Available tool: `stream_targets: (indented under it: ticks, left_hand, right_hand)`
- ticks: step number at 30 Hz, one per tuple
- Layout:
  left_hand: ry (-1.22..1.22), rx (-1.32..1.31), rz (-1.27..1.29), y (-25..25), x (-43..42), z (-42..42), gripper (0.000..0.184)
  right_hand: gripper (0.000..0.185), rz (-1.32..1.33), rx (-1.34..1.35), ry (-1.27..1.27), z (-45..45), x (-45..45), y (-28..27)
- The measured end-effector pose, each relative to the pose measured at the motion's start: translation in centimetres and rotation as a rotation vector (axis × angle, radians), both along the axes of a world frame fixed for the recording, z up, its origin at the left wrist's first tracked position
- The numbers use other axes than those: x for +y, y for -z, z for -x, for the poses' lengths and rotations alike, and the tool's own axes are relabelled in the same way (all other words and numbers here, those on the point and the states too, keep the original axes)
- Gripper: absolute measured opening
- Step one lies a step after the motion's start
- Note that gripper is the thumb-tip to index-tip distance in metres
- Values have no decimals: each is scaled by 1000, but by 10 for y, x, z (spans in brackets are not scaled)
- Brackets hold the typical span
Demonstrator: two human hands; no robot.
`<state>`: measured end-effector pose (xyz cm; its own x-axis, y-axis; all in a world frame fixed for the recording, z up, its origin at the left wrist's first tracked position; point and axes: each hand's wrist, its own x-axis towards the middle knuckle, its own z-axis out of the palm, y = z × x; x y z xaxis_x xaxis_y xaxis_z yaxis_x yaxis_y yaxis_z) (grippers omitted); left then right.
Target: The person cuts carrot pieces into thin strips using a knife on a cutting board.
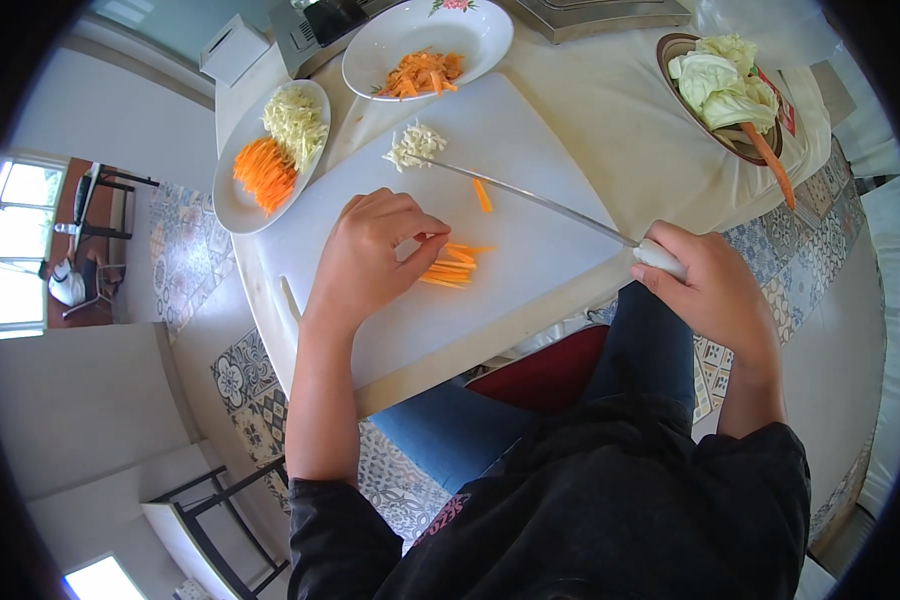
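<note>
My right hand (pixel 705 285) grips the white handle of a long knife (pixel 540 203). Its blade stretches left across the white cutting board (pixel 530 290), the tip reaching a small heap of chopped white-green cabbage (pixel 415 146). Over the board my left hand (pixel 380 255) is curled, thumb and forefinger closed together beside a bundle of carrot strips (pixel 453 266). Whether a strip is between those fingertips is hidden. One short carrot piece (pixel 482 196) lies apart, just below the blade.
Behind the board, a white oval plate (pixel 226 213) holds shredded carrot and cabbage. A flowered white bowl (pixel 490 45) contains orange peelings. At the right, a brown-rimmed basket (pixel 670 50) carries cabbage leaves and a carrot. A metal appliance (pixel 595 18) sits at the far edge.
</note>
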<state>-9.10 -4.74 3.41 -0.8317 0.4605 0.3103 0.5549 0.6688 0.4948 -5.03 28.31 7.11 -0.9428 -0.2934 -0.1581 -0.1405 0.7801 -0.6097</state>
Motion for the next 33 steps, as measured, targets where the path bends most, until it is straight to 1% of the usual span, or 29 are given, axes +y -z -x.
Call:
stream_targets:
  ticks: [3, 6, 12, 18, 22, 24, 25, 28, 33]
  left_hand:
    - [14, -25, 60, -2, 3, -1, 14]
    - [94, -56, -14, 0, 0, 0, 16]
    - [46, -84, 30, -1, 0, 0, 17]
    - [8, 87, 99, 4, 2, 3, 15]
    - [-77, 264, -72, -9, -3, 0, 11]
    - [-161, 361, -169, -14, -6, -2, 10]
    - [-224, 376, -160, -11, -6, -2, 12]
    - [-228, 432, -89, -8, -1, 5, 16]
    - [-234, 229, 64, -2, -4, 7, 29]
  right_hand:
    - [26, -7, -10, 1, 1, 0, -1]
    - [26, -7, -23, -2, 1, 0, 0]
    - [26, 5, -13, 1, 1, 1, 1]
    - [26, 3, -21, -3, 1, 1, 3]
    - [25, -21, -26, -23, 5, 0, 1]
    - [25, -57, 24, -76, 8, -3, 0]
    - [25, -77, 50, -101, 9, -4, -1]
    - [24, -49, 175, -221, 18, -10, 7]
    - [25, -174, 131, -363, 43, -26, 1]
